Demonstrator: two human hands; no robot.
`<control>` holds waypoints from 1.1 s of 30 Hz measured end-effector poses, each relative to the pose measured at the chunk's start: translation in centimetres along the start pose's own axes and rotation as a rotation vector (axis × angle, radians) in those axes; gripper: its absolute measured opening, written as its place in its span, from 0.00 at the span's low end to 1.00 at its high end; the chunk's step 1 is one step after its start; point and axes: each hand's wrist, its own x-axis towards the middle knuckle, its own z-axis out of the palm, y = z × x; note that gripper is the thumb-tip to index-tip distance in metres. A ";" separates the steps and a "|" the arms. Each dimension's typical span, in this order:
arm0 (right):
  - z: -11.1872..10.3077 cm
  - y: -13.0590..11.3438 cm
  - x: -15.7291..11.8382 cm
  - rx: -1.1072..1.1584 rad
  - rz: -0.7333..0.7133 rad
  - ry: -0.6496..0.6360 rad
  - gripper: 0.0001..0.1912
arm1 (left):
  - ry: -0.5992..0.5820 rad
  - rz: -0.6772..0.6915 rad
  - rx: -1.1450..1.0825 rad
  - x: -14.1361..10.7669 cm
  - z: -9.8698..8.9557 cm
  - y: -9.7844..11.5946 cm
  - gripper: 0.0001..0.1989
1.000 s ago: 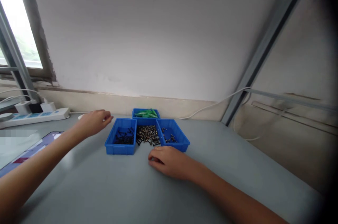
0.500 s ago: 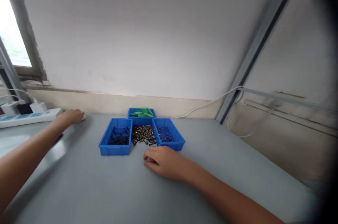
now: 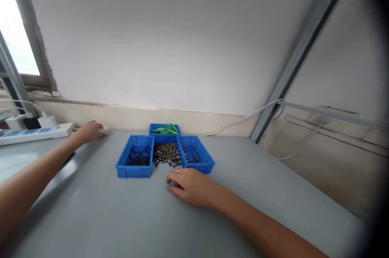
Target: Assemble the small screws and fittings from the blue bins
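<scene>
At the far left of the table, my left hand is closed on a small white object whose shape is mostly hidden. My right hand rests on the grey table in front of the right blue bin, fingers curled and apart, with nothing visible in them. That bin has a few brassy screws in it. Dark screws lie in the left blue bin. Between the two is a pile of mixed screws, and behind it a blue bin holds green packets.
A white power strip with plugs lies at the left by the wall. Part of a dark object shows beside my left forearm. A white cable runs to the grey metal post on the right.
My left hand has moved a little to the right, away from the power strip, with the white object. My right hand has stayed in place; the view has shifted slightly.
</scene>
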 end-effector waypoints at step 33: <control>-0.2 -1.1 0.1 0.081 -0.049 0.107 0.11 | 0.071 0.320 -0.232 -6.4 -6.3 10.4 0.20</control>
